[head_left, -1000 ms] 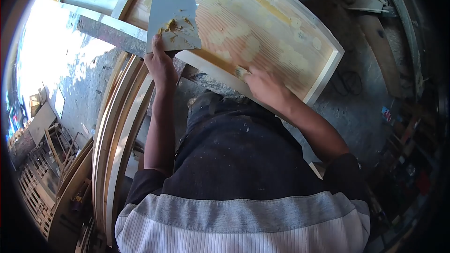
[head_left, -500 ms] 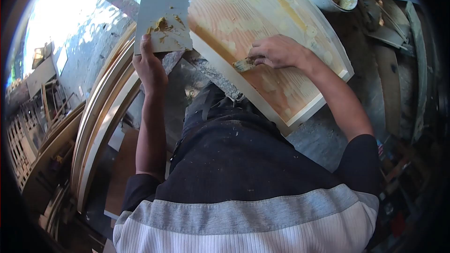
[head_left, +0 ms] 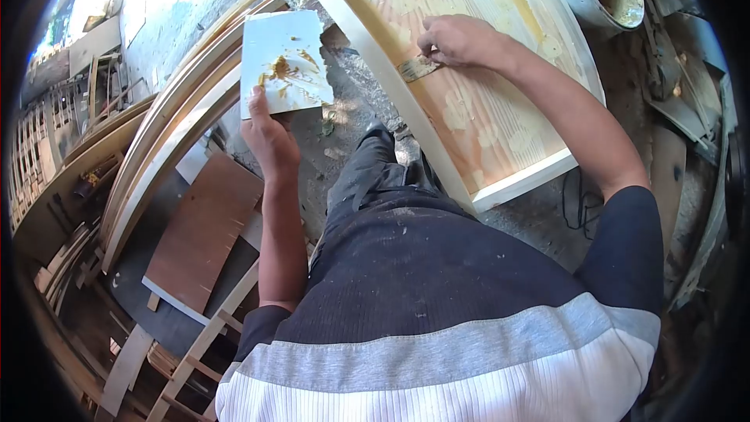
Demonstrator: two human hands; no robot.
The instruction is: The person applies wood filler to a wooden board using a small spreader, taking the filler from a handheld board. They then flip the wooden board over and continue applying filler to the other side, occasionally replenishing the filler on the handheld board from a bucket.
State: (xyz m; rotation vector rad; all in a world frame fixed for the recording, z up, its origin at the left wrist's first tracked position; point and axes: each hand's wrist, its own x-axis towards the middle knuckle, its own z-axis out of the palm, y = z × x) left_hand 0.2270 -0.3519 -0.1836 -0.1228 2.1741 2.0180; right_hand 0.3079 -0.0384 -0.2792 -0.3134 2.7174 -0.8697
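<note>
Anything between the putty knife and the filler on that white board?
Nothing visible blocks it. The putty knife in the right hand rests on the wooden panel. Only the panel's pale rim lies between it and the white board held in the left hand.

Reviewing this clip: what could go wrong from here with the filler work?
1. The left hand grips the board by its lower edge only, out over the ground; the putty on it could slide off, or the board could slip.
2. The right hand works the knife close to the raised edge of the panel; a slip might smear filler onto that edge or scratch the wood.
</note>
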